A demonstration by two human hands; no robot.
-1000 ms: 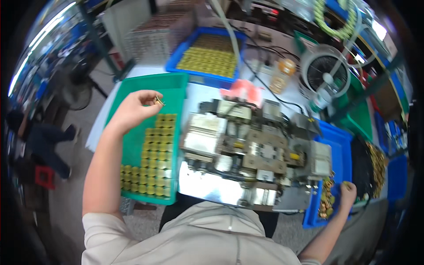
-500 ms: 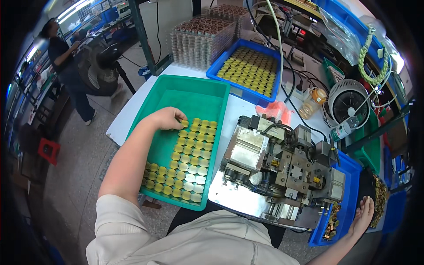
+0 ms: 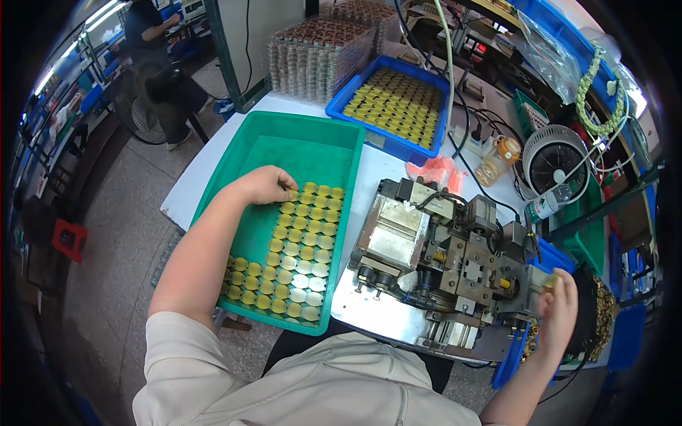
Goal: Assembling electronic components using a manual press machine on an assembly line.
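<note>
My left hand [image 3: 264,186] is closed, thumb and fingertips together at a small yellow rounded piece [image 3: 292,196], at the end of a row. Rows of similar yellow pieces [image 3: 307,239] lie inside the green tray [image 3: 241,135], along its right side and near end. Over the right end of a metal machine with blocks and cables [image 3: 465,273], my right hand [image 3: 560,312] is raised, fingers pinched on a small yellowish piece [image 3: 550,282], somewhat blurred.
Behind stands a blue tray [image 3: 387,145] of yellow pieces, beside stacked clear trays [image 3: 312,67]. A pink cloth [image 3: 437,172], orange-capped jar [image 3: 499,162], bottle [image 3: 548,204] and small fan [image 3: 556,157] sit beyond the machine. Brass-coloured parts [image 3: 602,319] lie far right. A person [image 3: 153,35] stands at back left.
My right hand has moved up and left from beside the brass-coloured parts to the machine's right end. The left hand stays at the row's end. The view has shifted slightly; the background person has moved.
</note>
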